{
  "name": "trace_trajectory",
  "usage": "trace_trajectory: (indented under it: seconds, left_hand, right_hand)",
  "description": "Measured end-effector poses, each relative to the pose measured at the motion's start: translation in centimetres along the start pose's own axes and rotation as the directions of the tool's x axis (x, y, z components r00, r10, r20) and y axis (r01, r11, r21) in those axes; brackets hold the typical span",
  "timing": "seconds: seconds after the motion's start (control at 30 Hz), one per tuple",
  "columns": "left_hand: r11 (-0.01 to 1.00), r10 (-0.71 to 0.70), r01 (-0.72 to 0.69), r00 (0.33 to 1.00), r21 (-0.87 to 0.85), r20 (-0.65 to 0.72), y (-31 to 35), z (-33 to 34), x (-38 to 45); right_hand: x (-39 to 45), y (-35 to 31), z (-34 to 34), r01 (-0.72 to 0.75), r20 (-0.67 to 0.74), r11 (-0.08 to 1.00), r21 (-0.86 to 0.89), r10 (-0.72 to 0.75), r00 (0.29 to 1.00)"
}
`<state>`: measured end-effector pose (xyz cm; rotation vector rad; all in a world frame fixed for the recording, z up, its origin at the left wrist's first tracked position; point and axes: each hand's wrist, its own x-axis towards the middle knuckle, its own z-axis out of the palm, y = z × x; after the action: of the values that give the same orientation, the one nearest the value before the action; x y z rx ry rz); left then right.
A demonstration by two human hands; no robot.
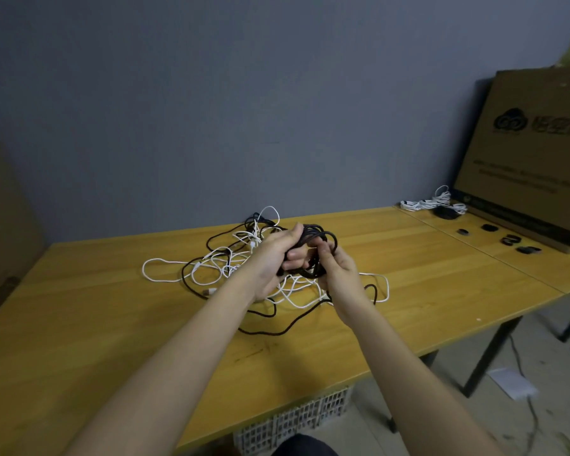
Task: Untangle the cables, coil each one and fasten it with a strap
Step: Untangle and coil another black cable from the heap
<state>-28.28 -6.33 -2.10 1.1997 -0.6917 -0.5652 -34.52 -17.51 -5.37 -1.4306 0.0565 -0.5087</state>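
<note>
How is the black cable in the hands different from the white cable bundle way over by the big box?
The black cable is dark and held above the table in both hands, left hand and right hand; the white cable bundle is pale and lies on the table, untouched. The black cable trails loose into the tangle; the white bundle sits apart, gathered up. Both are looped cables.

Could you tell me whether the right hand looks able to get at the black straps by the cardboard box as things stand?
Probably not yet: the right hand is pinching the black coil, and the straps lie far off to its right, though nothing blocks the way.
</note>
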Motion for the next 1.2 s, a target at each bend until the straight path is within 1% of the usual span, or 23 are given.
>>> trace_trajectory:
  seconds: [0.1, 0.17, 0.23, 0.27, 0.3, 0.33, 0.37, 0.43, 0.5, 0.57, 0.6, 0.63, 0.73, 0.83, 0.9, 0.93, 0.97, 1.03, 1.13, 1.2]
  left_hand:
    - [0.992, -0.006, 0.016, 0.997, 0.123, -0.076, 0.3, -0.3, 0.2]
    - [0.989, 0.016, 0.002, 0.992, 0.145, -0.122, 0.7, -0.9, 0.3]
    - [0.992, 0.036, -0.013, 0.984, 0.129, -0.173, 1.1, -1.5, 0.4]
    - [0.99, 0.043, -0.015, 0.979, 0.14, -0.199, 1.3, -1.7, 0.4]
    - [0.987, 0.048, -0.012, 0.974, 0.162, -0.22, 1.4, -1.8, 0.4]
    - [0.982, 0.048, -0.005, 0.973, 0.189, -0.227, 1.4, -1.8, 0.3]
    - [0.975, 0.048, 0.002, 0.975, 0.223, -0.216, 1.4, -1.7, 0.2]
    - [0.943, 0.058, -0.003, 0.986, 0.334, -0.154, 1.4, -1.5, -0.1]
    - [0.887, 0.093, -0.041, 0.992, 0.46, -0.09, 1.6, -1.1, -0.5]
    - [0.856, 0.108, -0.064, 0.992, 0.514, -0.057, 1.9, -0.7, -0.7]
    - [0.863, 0.111, -0.07, 0.992, 0.5, -0.053, 2.0, -0.5, -0.8]
    - [0.882, 0.118, -0.079, 0.991, 0.464, -0.055, 2.1, -0.3, -0.9]
    - [0.938, 0.145, -0.112, 0.987, 0.328, -0.076, 2.6, -0.1, -1.2]
    - [0.967, 0.166, -0.142, 0.981, 0.211, -0.102, 2.9, 0.0, -1.3]
    - [0.978, 0.19, -0.171, 0.968, 0.124, -0.166, 3.2, -0.1, -1.0]
    - [0.977, 0.2, -0.182, 0.96, 0.107, -0.197, 3.3, -0.3, -0.7]
    - [0.976, 0.208, -0.19, 0.953, 0.102, -0.221, 3.4, -0.6, -0.5]
    - [0.976, 0.217, -0.208, 0.943, 0.064, -0.251, 3.2, -1.0, -0.1]
    - [0.968, 0.245, -0.251, 0.942, 0.004, -0.229, 2.6, -0.9, 0.6]
    - [0.964, 0.265, -0.266, 0.939, 0.025, -0.22, 2.1, -0.4, 1.0]
  right_hand:
    - [-0.1, 0.3, -1.2, 0.018, -0.031, 0.974, -0.224, -0.026, 0.999]
    - [-0.4, 0.4, -2.0, 0.061, 0.006, 0.957, -0.283, -0.062, 0.998]
    - [-0.7, 0.8, -2.6, 0.07, 0.097, 0.952, -0.298, -0.043, 0.994]
    - [-0.8, 0.9, -2.7, 0.063, 0.139, 0.961, -0.269, -0.026, 0.99]
    - [-0.8, 1.1, -2.8, 0.058, 0.166, 0.973, -0.223, -0.02, 0.986]
    - [-0.6, 1.0, -2.9, 0.074, 0.161, 0.978, -0.197, -0.042, 0.986]
    - [-0.3, 0.9, -3.0, 0.118, 0.125, 0.971, -0.208, -0.093, 0.988]
    - [0.5, 0.1, -3.2, 0.259, 0.042, 0.91, -0.323, -0.26, 0.965]
    - [1.6, -1.1, -3.2, 0.366, 0.001, 0.816, -0.448, -0.409, 0.913]
    - [2.6, -2.6, -2.8, 0.419, -0.014, 0.718, -0.555, -0.512, 0.859]
    - [3.1, -3.2, -2.6, 0.433, -0.003, 0.687, -0.583, -0.534, 0.845]
    - [3.5, -3.5, -2.5, 0.433, 0.02, 0.679, -0.592, -0.525, 0.851]
    - [4.7, -2.4, -2.5, 0.339, 0.086, 0.692, -0.637, -0.373, 0.924]
    - [5.1, 0.6, -3.1, 0.303, 0.131, 0.614, -0.729, -0.31, 0.942]
    - [4.6, 2.1, -3.0, 0.299, 0.163, 0.57, -0.766, -0.277, 0.947]
    - [4.3, 2.6, -2.7, 0.301, 0.181, 0.549, -0.78, -0.262, 0.948]
    - [3.9, 3.0, -2.5, 0.305, 0.195, 0.521, -0.797, -0.257, 0.947]
    - [3.3, 3.7, -1.8, 0.307, 0.206, 0.421, -0.854, -0.269, 0.941]
    - [2.5, 4.4, -0.9, 0.315, 0.238, 0.267, -0.911, -0.284, 0.929]
    - [2.2, 5.0, -0.4, 0.356, 0.291, 0.188, -0.916, -0.302, 0.908]
